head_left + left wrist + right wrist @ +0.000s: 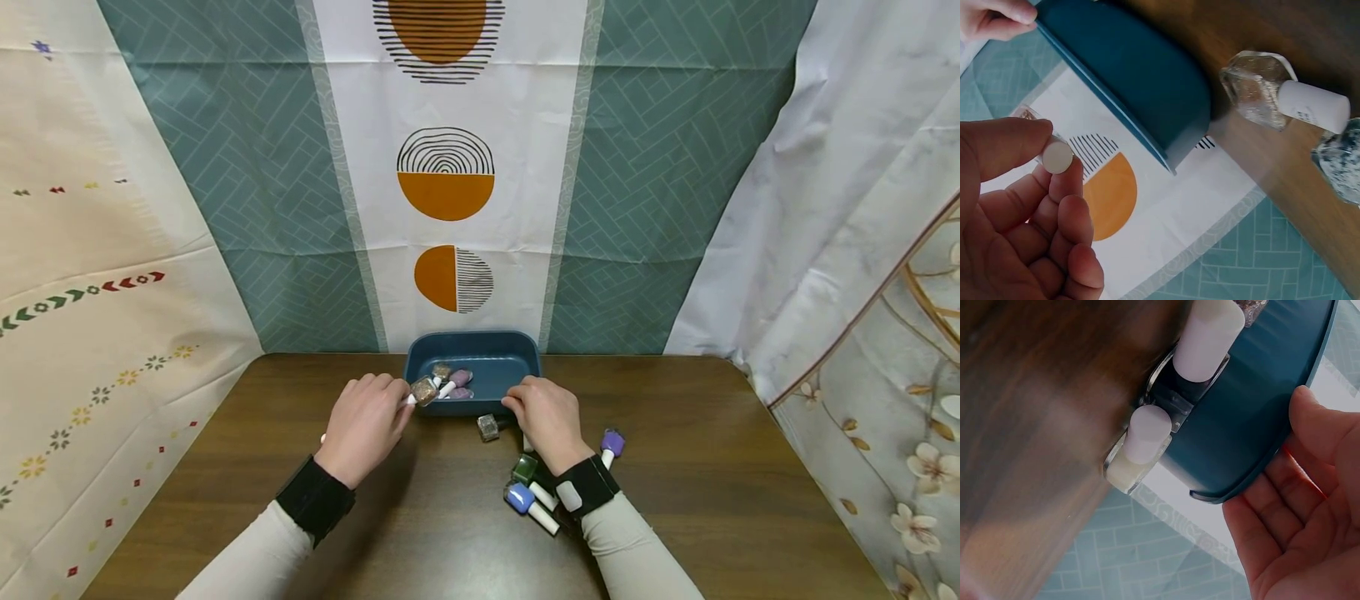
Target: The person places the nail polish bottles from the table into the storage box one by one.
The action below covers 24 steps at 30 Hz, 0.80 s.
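Note:
My left hand (pixel 366 423) pinches a glittery nail polish bottle (pixel 424 391) by its white cap (pixel 1058 156), glass end toward the bin. The bottle overlaps the left front corner of the dark blue plastic bin (pixel 480 407) in the head view. With thumb and fingers, my right hand (pixel 546 421) grips the bin's rim (pixel 1300 403) near the front right corner. Inside the bin, toward its left side, lie several bottles, among them a mauve one (pixel 460 378) and another glittery one (pixel 441 370).
On the wooden table (pixel 675 467), a silvery glitter bottle (pixel 487 427) lies before the bin. Nearer me are a green bottle (pixel 524 468) and a blue bottle (pixel 519 497); a purple bottle (pixel 612 442) lies right of my right wrist. A patterned cloth (pixel 480 233) hangs behind the bin.

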### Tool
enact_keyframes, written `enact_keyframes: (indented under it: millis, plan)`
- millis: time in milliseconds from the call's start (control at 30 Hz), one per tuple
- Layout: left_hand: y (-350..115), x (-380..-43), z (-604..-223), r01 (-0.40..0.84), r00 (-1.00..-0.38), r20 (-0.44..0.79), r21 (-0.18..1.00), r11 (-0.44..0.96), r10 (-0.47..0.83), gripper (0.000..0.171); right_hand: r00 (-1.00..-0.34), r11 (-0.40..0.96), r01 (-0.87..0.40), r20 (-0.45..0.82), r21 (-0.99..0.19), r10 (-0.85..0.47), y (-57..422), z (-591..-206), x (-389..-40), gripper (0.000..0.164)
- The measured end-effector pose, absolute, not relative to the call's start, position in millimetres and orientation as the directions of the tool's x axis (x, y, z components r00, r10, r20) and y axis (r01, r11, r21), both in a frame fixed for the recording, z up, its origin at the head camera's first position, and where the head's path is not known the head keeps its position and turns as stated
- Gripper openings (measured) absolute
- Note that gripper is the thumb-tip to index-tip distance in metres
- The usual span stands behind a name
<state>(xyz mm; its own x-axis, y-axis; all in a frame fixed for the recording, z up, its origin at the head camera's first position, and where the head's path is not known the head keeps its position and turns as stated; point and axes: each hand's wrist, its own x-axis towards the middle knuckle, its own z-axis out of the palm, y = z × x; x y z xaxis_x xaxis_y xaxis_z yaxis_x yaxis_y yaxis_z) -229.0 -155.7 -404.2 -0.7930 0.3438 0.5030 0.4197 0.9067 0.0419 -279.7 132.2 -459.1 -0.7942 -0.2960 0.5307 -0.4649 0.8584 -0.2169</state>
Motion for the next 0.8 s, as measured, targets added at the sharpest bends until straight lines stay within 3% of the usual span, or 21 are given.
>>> enact_keyframes:
  millis: [800]
  plan:
    - [-130,-279,-404,0.377,-0.833,0.456,0.054,0.924,0.314,0.012,-0.794,0.866,-0.454,0.536,-0.210,-0.287,132,-460,-280,0.010]
